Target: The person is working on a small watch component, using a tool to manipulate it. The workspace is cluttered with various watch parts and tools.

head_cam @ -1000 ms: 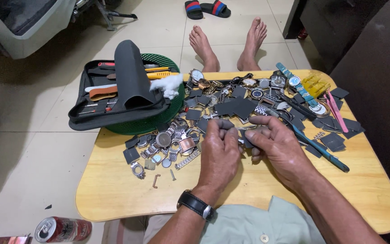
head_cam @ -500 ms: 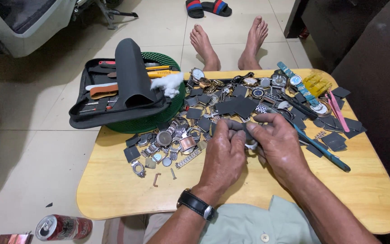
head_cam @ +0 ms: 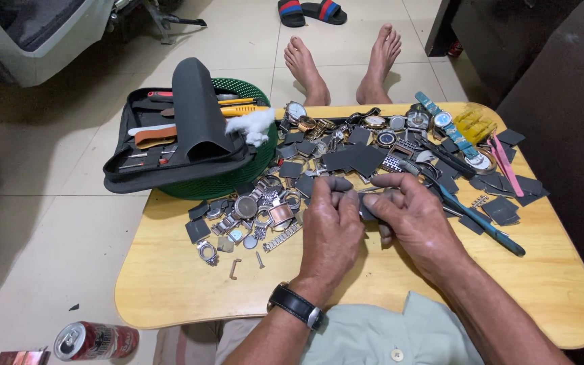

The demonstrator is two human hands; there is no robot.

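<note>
Over the middle of a low wooden table (head_cam: 386, 290), my left hand (head_cam: 329, 230) and my right hand (head_cam: 414, 220) meet, and together they pinch a small dark metal watch part (head_cam: 366, 201) between the fingertips. A black wristwatch (head_cam: 297, 305) sits on my left wrist. Just left of my hands lies a heap of watch cases and bracelet pieces (head_cam: 258, 213). Dark square pads (head_cam: 356, 159) and several whole watches (head_cam: 380, 125) lie beyond my fingers. The held part is mostly hidden by my fingers.
A black tool case (head_cam: 170, 145) rests open on a green basket (head_cam: 238, 179) at the table's left rear. Blue-handled pliers (head_cam: 481, 226) lie right of my right hand. A red drink can (head_cam: 96, 340) lies on the tiled floor. My bare feet (head_cam: 343, 61) and sandals (head_cam: 309, 10) show beyond the table.
My hands have shifted a little and the fingers have re-gripped the small part. The table's contents have not moved.
</note>
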